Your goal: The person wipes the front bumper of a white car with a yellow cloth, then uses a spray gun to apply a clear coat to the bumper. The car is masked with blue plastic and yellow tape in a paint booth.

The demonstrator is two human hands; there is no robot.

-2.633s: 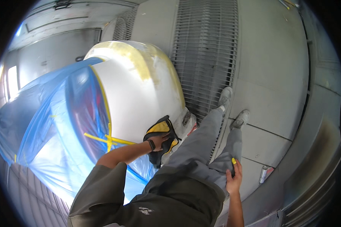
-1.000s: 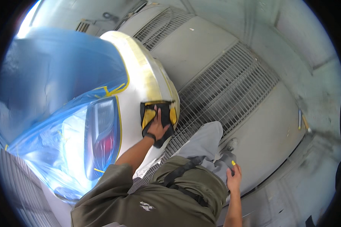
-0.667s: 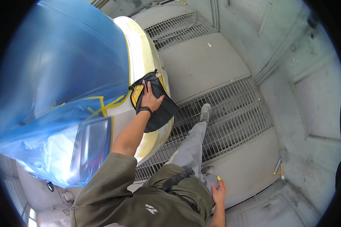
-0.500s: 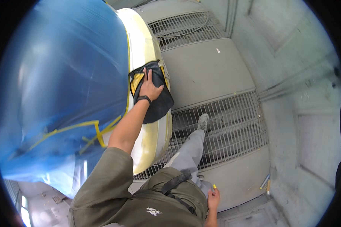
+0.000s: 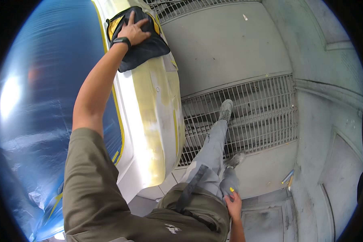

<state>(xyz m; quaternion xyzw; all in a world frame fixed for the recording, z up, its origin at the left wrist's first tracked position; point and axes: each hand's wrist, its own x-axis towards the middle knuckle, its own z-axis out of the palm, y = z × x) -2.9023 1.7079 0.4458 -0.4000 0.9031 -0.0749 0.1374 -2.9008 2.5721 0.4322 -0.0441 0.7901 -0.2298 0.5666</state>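
Observation:
My left hand (image 5: 134,32) lies on a black cloth (image 5: 146,54) with yellow patches, its fingers spread. The hand presses the cloth flat against a curved vehicle body panel (image 5: 141,133), white with pale yellow sanded areas. A small circle is drawn on the panel below the cloth. Beside it, blue plastic masking film (image 5: 56,88) covers the vehicle, edged with yellow tape (image 5: 117,113). Low by my right leg, my right hand (image 5: 234,205) is closed, and a small yellow thing (image 5: 231,189) sticks out from its fingers; the rest of that thing is hidden.
A metal floor grating (image 5: 246,117) runs under my feet, between grey floor plates (image 5: 226,44). Along the right stands a grey panelled wall (image 5: 330,109). Blue and orange sticks (image 5: 287,177) lie at its foot. Another grating (image 5: 181,8) shows at the far end.
The view has shifted, so more of the panel below the cloth shows. My left hand and the cloth have moved farther along the panel, away from me. My right hand stays low, still closed.

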